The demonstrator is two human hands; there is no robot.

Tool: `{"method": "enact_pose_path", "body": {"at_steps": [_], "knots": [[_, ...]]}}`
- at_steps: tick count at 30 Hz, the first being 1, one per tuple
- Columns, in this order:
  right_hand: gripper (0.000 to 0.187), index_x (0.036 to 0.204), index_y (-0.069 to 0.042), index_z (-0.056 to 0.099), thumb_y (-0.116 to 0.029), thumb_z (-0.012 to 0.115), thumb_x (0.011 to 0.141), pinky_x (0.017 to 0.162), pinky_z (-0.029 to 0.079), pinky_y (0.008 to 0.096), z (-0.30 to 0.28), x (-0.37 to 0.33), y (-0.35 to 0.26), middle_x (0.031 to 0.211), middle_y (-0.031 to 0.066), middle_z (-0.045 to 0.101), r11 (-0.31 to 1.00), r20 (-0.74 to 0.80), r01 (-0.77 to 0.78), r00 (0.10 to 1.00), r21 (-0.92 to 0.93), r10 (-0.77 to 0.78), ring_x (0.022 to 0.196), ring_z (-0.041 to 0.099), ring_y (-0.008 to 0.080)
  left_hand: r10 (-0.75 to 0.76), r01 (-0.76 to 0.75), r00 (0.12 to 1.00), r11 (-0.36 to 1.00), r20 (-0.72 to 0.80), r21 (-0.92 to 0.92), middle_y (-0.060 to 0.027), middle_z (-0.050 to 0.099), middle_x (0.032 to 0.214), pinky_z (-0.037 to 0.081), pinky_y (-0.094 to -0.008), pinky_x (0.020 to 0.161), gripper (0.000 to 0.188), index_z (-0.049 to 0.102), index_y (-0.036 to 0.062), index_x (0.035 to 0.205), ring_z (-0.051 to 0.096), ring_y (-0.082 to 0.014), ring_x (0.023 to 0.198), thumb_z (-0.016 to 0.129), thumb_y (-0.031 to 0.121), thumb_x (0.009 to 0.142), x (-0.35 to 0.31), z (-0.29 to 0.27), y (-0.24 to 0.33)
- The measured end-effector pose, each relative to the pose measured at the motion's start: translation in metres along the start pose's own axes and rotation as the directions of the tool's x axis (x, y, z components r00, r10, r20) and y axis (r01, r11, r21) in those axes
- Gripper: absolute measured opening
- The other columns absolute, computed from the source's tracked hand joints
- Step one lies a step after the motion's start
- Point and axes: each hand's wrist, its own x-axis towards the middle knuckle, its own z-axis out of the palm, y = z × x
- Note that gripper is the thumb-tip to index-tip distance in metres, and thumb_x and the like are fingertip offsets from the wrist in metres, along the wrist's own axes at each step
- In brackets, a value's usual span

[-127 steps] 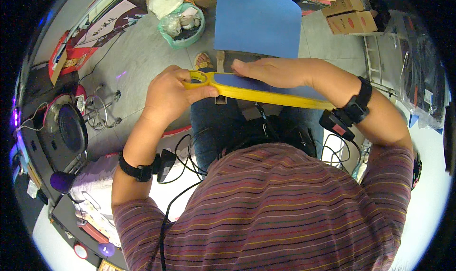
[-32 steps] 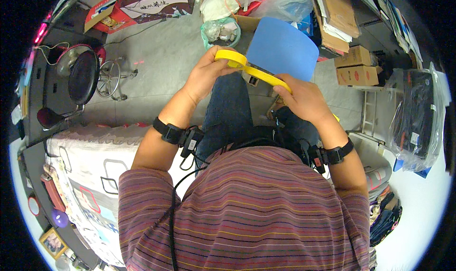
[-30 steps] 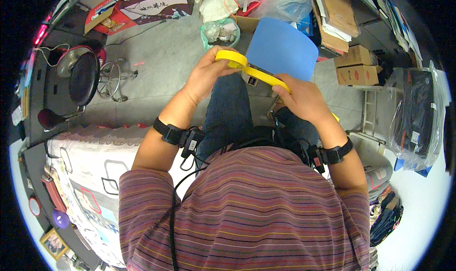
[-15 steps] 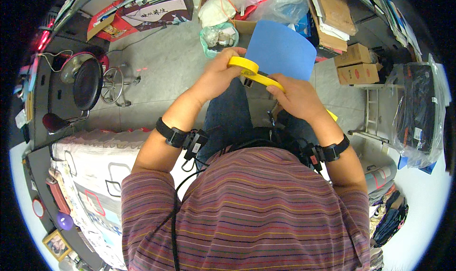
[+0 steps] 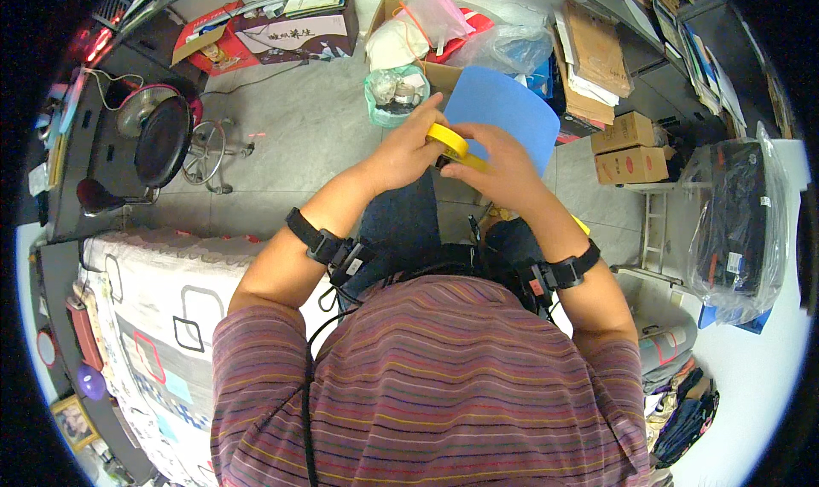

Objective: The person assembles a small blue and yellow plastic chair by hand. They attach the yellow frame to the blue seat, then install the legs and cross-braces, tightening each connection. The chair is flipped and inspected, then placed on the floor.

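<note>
My left hand (image 5: 405, 153) is closed on a roll of yellow tape (image 5: 446, 139), gripping it between thumb and fingers with the index finger raised. Close beside the roll, my right hand (image 5: 505, 165) is closed on a short yellow strip of the tape (image 5: 474, 161). A small dark thing (image 5: 442, 159) shows under the roll, too hidden to name. Beyond both hands stands a smooth blue panel like a chair back (image 5: 503, 112), partly covered by my right hand. Part of something yellow (image 5: 583, 225) peeks out beside my right forearm.
Ahead, a green-lined bin (image 5: 375, 103) and piled plastic bags (image 5: 503, 48) stand on the grey floor. Cardboard boxes (image 5: 630, 165) and a plastic-wrapped black case (image 5: 735, 214) are at right. A black round-seated stool (image 5: 164, 150) and a bed (image 5: 162, 316) are at left.
My right hand has come in to the left, right up to the roll, and the yellow stretch between my hands has become shorter. The view has shifted slightly.
</note>
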Motion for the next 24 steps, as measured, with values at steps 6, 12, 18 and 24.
{"method": "enact_pose_path", "body": {"at_steps": [6, 12, 18, 24], "knots": [[0.035, 0.110, -0.002, 0.062, -0.018, 0.073, 0.080, 0.087, 0.049, 0.0370, 0.008, 0.007, -0.005, 0.104, 0.0150, 0.066, 0.999, -0.014, -0.017, 1.000, -0.036, 0.017, 0.098, 0.063, 0.0317, -0.221, 0.252, 0.968, 0.866, 0.121, -0.433, -0.0271, 0.035, 0.146, 0.036, -0.0393, 0.106, 0.074, 0.031, 0.0029, 0.141, 0.038, -0.0355, 0.136, 0.073, 0.015, 0.081, -0.007, -0.003, 0.013], [0.028, 0.108, -0.002, 0.062, -0.013, 0.069, 0.083, 0.083, 0.050, 0.0359, 0.012, 0.003, -0.001, 0.100, 0.0145, 0.067, 0.988, 0.003, -0.093, 0.996, 0.119, 0.094, 0.094, 0.065, 0.0290, -0.028, 0.025, 0.997, 0.999, -0.078, -0.042, -0.0184, 0.036, 0.149, 0.034, -0.0387, 0.111, 0.118, 0.012, 0.0042, 0.151, 0.043, -0.0286, 0.133, 0.090, 0.021, 0.064, -0.017, 0.004, 0.003], [0.027, 0.107, -0.004, 0.062, -0.012, 0.067, 0.081, 0.082, 0.051, 0.0379, 0.011, 0.007, 0.005, 0.102, 0.0158, 0.067, 0.987, 0.040, -0.073, 0.997, 0.142, 0.068, 0.094, 0.066, 0.0313, -0.111, 0.116, 0.993, 0.979, 0.037, -0.170, -0.0187, 0.046, 0.142, 0.033, -0.0393, 0.111, 0.123, 0.018, 0.0024, 0.150, 0.043, -0.0287, 0.133, 0.093, 0.029, 0.057, -0.015, 0.023, -0.015], [0.025, 0.103, -0.003, 0.064, -0.015, 0.069, 0.081, 0.083, 0.050, 0.0355, 0.014, 0.010, 0.010, 0.099, 0.0114, 0.069, 0.967, 0.050, -0.053, 0.998, 0.250, 0.041, 0.093, 0.066, 0.0232, -0.149, 0.158, 0.987, 0.964, 0.056, -0.212, -0.0161, 0.058, 0.128, 0.043, -0.0381, 0.100, 0.085, 0.046, 0.0033, 0.133, 0.056, -0.0288, 0.119, 0.089, 0.023, 0.062, -0.007, 0.036, -0.033]]}}
